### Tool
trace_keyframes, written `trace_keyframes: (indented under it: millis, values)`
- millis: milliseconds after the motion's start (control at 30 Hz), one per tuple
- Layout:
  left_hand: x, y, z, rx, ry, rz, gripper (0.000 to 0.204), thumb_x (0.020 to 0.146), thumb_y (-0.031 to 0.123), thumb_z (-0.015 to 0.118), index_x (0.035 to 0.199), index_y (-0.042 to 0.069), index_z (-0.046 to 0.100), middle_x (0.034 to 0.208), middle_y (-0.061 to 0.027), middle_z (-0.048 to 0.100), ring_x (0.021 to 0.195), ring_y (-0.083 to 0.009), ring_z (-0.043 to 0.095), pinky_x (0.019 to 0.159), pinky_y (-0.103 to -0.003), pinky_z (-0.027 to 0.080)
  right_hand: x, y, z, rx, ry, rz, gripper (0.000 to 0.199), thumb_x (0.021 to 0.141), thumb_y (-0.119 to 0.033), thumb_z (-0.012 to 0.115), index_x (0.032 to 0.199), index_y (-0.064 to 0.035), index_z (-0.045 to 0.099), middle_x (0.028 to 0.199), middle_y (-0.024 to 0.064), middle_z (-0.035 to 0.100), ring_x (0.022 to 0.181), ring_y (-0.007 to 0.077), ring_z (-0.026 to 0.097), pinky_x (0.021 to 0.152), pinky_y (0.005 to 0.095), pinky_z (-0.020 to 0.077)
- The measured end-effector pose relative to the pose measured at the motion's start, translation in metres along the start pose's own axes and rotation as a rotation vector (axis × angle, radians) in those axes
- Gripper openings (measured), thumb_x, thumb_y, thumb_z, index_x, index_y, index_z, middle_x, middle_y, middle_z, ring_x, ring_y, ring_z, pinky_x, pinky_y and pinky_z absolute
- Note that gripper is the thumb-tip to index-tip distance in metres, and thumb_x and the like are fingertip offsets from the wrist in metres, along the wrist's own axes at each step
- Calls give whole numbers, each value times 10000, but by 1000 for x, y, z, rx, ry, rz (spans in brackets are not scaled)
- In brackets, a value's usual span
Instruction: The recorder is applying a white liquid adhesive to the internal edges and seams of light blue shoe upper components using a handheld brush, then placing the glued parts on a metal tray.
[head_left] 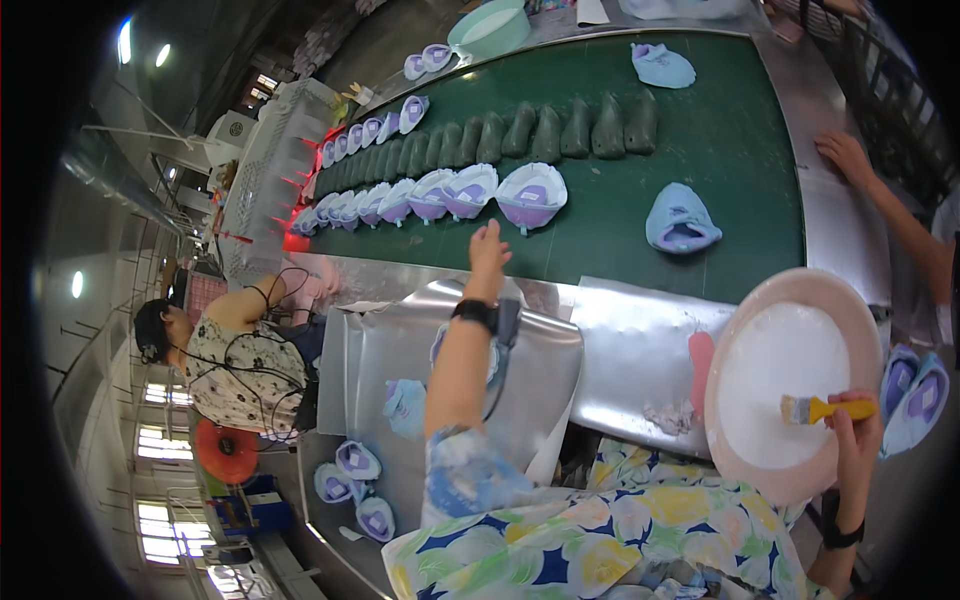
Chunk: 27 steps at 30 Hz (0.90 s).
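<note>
Right hand (853, 432): gripping a yellow-handled flat brush (838, 409), its bristles over the white liquid (770, 360) in a round pale-pink basin (862, 330), beyond the near right corner of a long dark-green tabletop (735, 130).
Left hand (489, 250): above the tabletop's near edge, nearest a cupped light-blue and lilac shoe upper (531, 200) ending the near row; grip width cannot be told.
Shoe lasts (548, 133), dark green, one row: behind those uppers.
Single light-blue upper (680, 212): near the right edge.
</note>
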<state>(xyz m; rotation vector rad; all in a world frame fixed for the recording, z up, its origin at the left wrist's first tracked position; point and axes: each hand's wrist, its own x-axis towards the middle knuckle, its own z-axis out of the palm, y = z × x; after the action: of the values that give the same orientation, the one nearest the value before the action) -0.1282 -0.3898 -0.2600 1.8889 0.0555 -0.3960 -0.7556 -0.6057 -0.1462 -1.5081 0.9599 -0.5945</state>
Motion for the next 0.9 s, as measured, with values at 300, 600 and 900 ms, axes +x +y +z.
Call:
trace_keyframes:
  millis: [300, 600, 900]
  values:
    - [43, -13, 130, 484, 542, -96, 709, 1036, 574, 296, 1188, -27, 640, 1234, -227, 657, 1234, -431, 563, 1010, -554, 426, 0, -22, 14, -95, 56, 134, 184, 949, -42, 599, 1125, -4, 559, 1070, 90, 607, 958, 156, 591, 829, 263, 497]
    - [54, -18, 94, 401, 772, -27, 340, 922, 89, 548, 1251, 21, 602, 1233, -205, 642, 1159, -379, 603, 1027, -487, 437, 8, -28, 21, -103, 15, 118, 190, 941, 1, 588, 1128, 1, 557, 1069, 114, 632, 954, 169, 614, 853, 288, 503]
    - [-81, 28, 233, 876, -834, 1179, 511, 803, 63, 704, 1295, 185, 640, 1356, -140, 561, 1290, -360, 477, 1052, -430, 446, 15, -20, 20, -328, -28, -130, 116, 933, -46, 646, 1031, 7, 614, 1008, 100, 688, 923, 167, 666, 821, 280, 516]
